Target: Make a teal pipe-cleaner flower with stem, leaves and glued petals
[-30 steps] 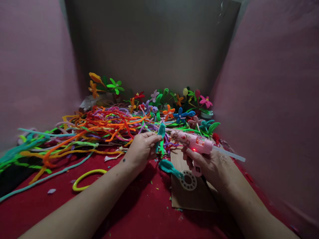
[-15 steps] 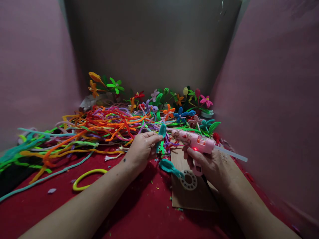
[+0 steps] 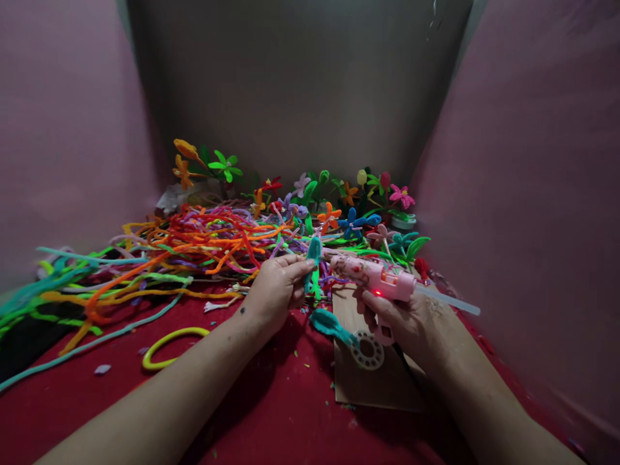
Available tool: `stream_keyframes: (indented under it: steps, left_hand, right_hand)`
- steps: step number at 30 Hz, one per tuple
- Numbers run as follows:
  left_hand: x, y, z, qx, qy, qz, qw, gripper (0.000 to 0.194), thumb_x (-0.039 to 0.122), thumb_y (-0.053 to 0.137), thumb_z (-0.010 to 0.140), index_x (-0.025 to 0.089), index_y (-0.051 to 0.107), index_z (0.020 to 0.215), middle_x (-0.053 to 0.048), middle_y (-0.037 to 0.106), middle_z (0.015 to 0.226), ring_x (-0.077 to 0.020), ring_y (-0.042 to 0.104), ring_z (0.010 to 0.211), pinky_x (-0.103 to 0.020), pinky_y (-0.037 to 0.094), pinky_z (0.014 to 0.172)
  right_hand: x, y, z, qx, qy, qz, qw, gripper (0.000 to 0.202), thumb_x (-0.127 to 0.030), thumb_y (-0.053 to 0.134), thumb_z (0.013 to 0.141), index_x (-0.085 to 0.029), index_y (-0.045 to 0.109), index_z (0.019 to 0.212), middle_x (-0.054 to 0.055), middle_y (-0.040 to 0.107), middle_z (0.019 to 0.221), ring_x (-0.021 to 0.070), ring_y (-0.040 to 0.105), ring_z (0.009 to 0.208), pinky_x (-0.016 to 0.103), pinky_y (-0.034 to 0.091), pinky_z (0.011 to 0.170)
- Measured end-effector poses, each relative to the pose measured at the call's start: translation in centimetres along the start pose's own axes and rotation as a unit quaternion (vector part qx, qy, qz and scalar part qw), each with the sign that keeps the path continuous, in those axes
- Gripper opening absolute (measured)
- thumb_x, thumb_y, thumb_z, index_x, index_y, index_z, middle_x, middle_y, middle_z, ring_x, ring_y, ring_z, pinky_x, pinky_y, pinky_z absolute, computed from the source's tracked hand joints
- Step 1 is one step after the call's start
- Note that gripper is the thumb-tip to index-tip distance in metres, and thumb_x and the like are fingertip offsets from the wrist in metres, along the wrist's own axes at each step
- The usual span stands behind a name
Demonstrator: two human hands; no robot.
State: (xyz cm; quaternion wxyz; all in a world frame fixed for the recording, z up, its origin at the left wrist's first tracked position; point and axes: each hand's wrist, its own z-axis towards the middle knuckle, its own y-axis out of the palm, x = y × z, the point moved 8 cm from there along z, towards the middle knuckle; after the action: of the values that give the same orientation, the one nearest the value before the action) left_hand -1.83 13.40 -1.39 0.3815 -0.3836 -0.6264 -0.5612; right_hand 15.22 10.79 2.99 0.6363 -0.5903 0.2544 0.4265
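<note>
Between thumb and fingers, my left hand (image 3: 275, 289) pinches a teal pipe-cleaner petal (image 3: 314, 250), held upright. My right hand (image 3: 400, 313) is wrapped round the handle of a pink hot glue gun (image 3: 371, 276), its nozzle pointing left at the petal, with a small gap between them. A red light glows on the gun, and a translucent glue stick (image 3: 450, 301) pokes out of its back. Below the hands, a second teal pipe-cleaner piece (image 3: 329, 323) lies with its tail on a pale ring with holes (image 3: 367, 351).
A cardboard piece (image 3: 358, 387) lies under the ring on the red cloth (image 3: 271, 413). Tangled pipe cleaners (image 3: 213, 236) heap at the left and centre, with finished pipe-cleaner flowers (image 3: 353, 223) behind. A yellow ring (image 3: 155, 355) rests near my left forearm. Pink walls (image 3: 533, 194) flank both sides.
The glue gun has tipped slightly, its nozzle now a little lower and further left. The petal in my left hand has shifted slightly left and up.
</note>
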Motion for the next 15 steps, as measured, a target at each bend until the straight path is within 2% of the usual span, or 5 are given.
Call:
stream_keyframes:
  steps: [7, 10, 15]
  left_hand:
    - [-0.32, -0.08, 0.14, -0.013, 0.002, -0.005, 1.0, 0.016, 0.018, 0.066, 0.066, 0.014, 0.051, 0.063, 0.006, 0.042, 0.047, -0.0014, 0.03, 0.035, -0.016, 0.019, 0.036]
    - [-0.31, -0.06, 0.02, -0.013, -0.002, 0.006, 1.0, 0.015, 0.018, 0.065, 0.067, 0.014, 0.051, 0.063, 0.005, 0.045, 0.049, -0.0013, 0.03, 0.035, -0.016, 0.019, 0.036]
    - [-0.41, 0.06, 0.01, -0.014, -0.006, 0.021, 1.0, 0.015, 0.018, 0.066, 0.066, 0.014, 0.052, 0.062, 0.007, 0.04, 0.045, -0.0012, 0.026, 0.033, -0.017, 0.015, 0.035]
  right_hand:
    - [0.78, 0.45, 0.22, 0.005, -0.042, 0.06, 0.997, 0.024, -0.038, 0.054, 0.073, -0.018, 0.056, 0.059, 0.001, 0.052, 0.052, 0.0121, 0.046, 0.044, 0.024, 0.04, 0.039]
    - [0.84, 0.17, 0.19, 0.018, -0.031, 0.049, 0.998, 0.024, -0.038, 0.056, 0.072, -0.019, 0.057, 0.058, 0.001, 0.053, 0.052, 0.0119, 0.046, 0.044, 0.023, 0.04, 0.04]
    - [0.53, -0.12, 0.02, 0.018, 0.004, 0.035, 0.999, 0.023, -0.035, 0.053, 0.073, -0.017, 0.057, 0.059, 0.002, 0.055, 0.052, 0.0114, 0.047, 0.044, 0.022, 0.039, 0.039]
